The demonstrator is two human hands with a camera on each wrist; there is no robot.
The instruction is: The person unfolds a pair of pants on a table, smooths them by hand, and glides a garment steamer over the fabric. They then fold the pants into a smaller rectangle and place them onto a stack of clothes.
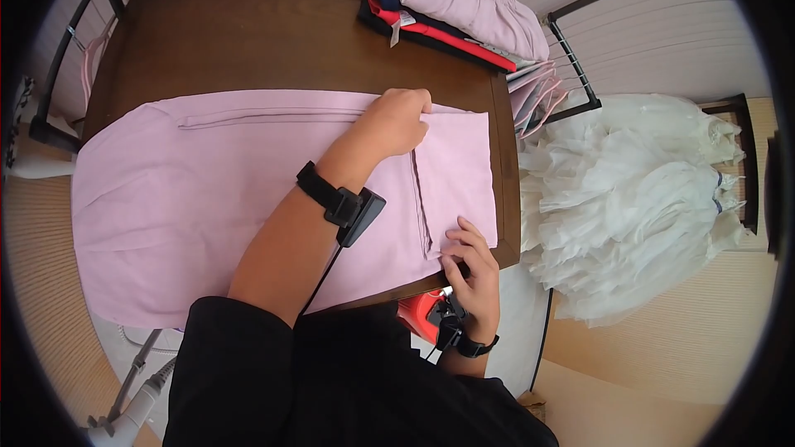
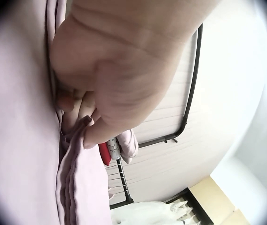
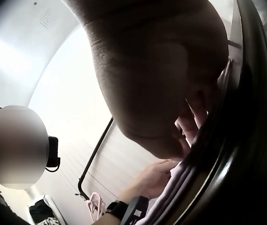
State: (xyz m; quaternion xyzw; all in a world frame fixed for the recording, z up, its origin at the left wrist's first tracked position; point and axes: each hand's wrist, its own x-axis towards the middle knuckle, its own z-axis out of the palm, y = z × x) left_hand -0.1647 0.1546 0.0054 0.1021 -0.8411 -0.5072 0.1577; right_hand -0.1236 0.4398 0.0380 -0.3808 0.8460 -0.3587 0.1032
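Observation:
A pink garment (image 1: pixel 248 174) lies spread over the dark wooden table, its right end doubled back into a flap (image 1: pixel 460 174). Reaching across the cloth, my left hand (image 1: pixel 389 124) grips the far end of the flap's layered edge. In the left wrist view its thumb and fingers close around the folded layers (image 2: pixel 77 173). At the flap's near corner, by the table's front edge, my right hand (image 1: pixel 476 269) pinches the cloth with thumb and index finger. Its other fingers rest bent on the fabric. The right wrist view shows the fingertips right at the cloth edge, partly hidden by the palm.
A stack of folded clothes (image 1: pixel 455 12) sits at the table's (image 1: pixel 232 33) back right corner. White tulle dresses (image 1: pixel 629 190) hang to the right. Black racks (image 1: pixel 575 66) with pink hangers flank the table. A grey steamer handle (image 1: pixel 145 397) stands below at left.

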